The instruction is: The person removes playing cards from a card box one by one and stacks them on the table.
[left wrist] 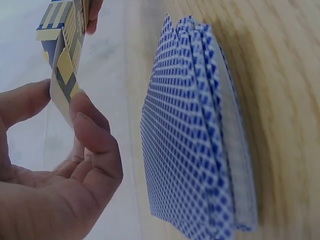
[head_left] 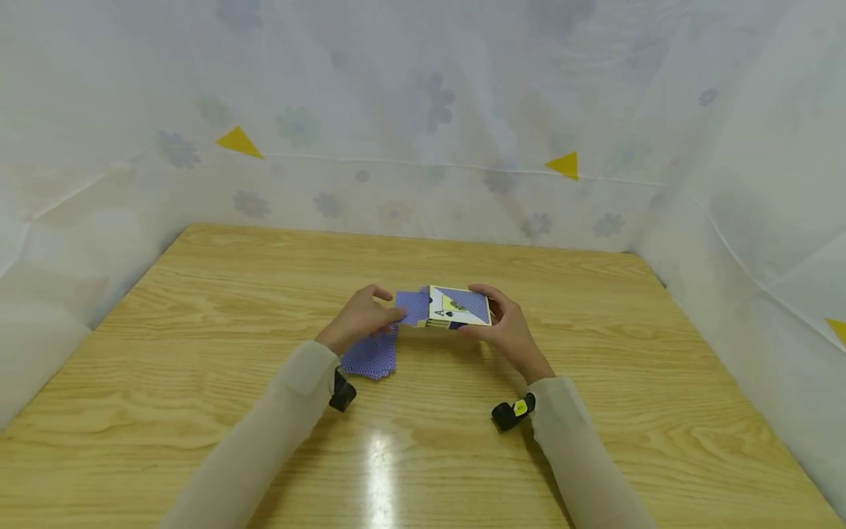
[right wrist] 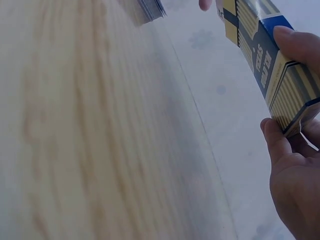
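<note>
A printed playing-card box (head_left: 459, 306) is held tilted above the table in my right hand (head_left: 505, 327). The right thumb and fingers grip it along opposite edges at its right end. From the box's left end a thin blue-patterned piece (head_left: 413, 307) sticks out, pinched between the thumb and fingers of my left hand (head_left: 360, 317). Whether this is a card or the box's flap, I cannot tell. Beneath the left hand lies a stack of playing cards (left wrist: 185, 130), blue-checked backs up and edges uneven. The head view has part of the stack (head_left: 370, 360) hidden behind the left hand.
The wooden table (head_left: 423, 455) extends around the hands. White flower-printed sheeting (head_left: 396, 103) encloses its back and sides, with yellow triangles (head_left: 239, 141) on it. Both wrists carry black straps with small cameras (head_left: 507, 417).
</note>
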The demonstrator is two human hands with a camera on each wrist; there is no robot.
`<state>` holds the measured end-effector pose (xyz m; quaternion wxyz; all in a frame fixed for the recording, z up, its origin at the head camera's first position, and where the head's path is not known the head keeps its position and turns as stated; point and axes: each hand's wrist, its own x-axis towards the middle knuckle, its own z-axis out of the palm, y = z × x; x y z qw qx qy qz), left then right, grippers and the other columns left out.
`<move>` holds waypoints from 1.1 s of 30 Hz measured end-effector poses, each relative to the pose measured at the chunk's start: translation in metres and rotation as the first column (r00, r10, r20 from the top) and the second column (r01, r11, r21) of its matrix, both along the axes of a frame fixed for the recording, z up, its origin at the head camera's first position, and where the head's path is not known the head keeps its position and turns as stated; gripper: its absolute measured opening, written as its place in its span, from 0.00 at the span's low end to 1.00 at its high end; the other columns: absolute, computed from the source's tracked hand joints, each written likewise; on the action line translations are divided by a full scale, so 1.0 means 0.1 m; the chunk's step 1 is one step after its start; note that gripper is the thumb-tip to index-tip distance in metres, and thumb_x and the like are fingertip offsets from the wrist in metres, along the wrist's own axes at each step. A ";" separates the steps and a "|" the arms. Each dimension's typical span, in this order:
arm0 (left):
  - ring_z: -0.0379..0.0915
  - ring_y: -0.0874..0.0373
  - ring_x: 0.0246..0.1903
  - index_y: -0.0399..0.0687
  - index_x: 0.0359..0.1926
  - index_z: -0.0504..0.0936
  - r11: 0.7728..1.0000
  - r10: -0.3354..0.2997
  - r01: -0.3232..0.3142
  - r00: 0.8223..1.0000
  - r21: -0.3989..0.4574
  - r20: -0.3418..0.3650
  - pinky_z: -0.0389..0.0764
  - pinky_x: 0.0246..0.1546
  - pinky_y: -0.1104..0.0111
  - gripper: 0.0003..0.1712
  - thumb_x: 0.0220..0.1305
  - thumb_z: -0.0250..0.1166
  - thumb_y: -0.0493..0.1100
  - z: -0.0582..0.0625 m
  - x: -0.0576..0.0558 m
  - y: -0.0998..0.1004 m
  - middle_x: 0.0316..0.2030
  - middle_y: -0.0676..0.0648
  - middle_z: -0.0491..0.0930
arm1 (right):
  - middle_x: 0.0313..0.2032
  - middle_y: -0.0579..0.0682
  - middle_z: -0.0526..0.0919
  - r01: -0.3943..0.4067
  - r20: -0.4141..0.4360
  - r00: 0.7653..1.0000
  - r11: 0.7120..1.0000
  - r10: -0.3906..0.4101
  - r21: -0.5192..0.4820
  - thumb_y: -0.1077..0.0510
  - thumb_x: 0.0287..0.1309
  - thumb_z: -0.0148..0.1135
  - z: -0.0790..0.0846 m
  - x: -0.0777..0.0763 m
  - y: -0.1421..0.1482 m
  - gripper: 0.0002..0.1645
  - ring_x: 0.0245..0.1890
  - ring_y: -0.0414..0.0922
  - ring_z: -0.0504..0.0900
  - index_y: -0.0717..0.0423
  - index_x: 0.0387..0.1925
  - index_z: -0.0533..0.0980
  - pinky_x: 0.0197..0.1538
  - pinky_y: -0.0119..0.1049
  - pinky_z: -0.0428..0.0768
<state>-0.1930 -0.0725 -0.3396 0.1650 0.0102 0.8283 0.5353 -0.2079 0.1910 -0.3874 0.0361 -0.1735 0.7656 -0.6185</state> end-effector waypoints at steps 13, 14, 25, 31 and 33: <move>0.76 0.59 0.29 0.36 0.58 0.66 0.997 0.042 -0.043 0.999 0.059 0.010 0.75 0.31 0.69 0.24 0.64 0.61 0.41 0.00 0.03 -0.05 0.38 0.38 0.82 | 0.63 0.54 0.67 0.010 0.020 1.000 1.000 -0.010 0.003 0.65 0.47 0.72 0.02 0.00 0.00 0.42 0.56 0.45 0.70 0.53 0.65 0.65 0.51 0.21 0.72; 0.76 0.59 0.28 0.37 0.58 0.66 0.997 0.040 -0.040 0.999 0.061 0.012 0.75 0.31 0.69 0.24 0.64 0.61 0.40 0.00 0.03 -0.05 0.38 0.38 0.82 | 0.63 0.54 0.67 0.010 0.017 1.000 1.000 -0.010 0.005 0.64 0.47 0.72 0.02 0.00 0.00 0.42 0.56 0.45 0.70 0.53 0.65 0.65 0.51 0.21 0.72; 0.75 0.60 0.26 0.35 0.58 0.67 0.992 0.064 -0.064 0.998 0.107 0.006 0.77 0.33 0.68 0.23 0.64 0.61 0.37 0.00 0.04 -0.11 0.39 0.36 0.82 | 0.63 0.54 0.67 0.010 0.019 1.000 1.000 -0.010 0.001 0.65 0.47 0.72 0.01 -0.02 0.00 0.42 0.57 0.46 0.69 0.53 0.65 0.65 0.52 0.20 0.72; 0.74 0.60 0.26 0.33 0.57 0.68 0.987 0.061 -0.059 0.998 0.146 -0.012 0.77 0.36 0.68 0.22 0.64 0.59 0.35 0.00 0.07 -0.19 0.38 0.36 0.81 | 0.63 0.55 0.67 0.006 0.015 1.000 1.000 -0.006 0.001 0.65 0.47 0.72 0.00 -0.01 0.00 0.42 0.56 0.45 0.70 0.54 0.65 0.65 0.52 0.20 0.72; 0.73 0.61 0.26 0.33 0.58 0.69 0.988 0.058 -0.054 0.998 0.145 -0.023 0.78 0.36 0.67 0.21 0.65 0.58 0.35 0.00 0.07 -0.22 0.39 0.36 0.81 | 0.63 0.54 0.67 0.005 0.018 1.000 1.000 -0.005 0.000 0.65 0.47 0.72 -0.01 -0.01 0.01 0.42 0.56 0.45 0.70 0.54 0.65 0.65 0.51 0.21 0.73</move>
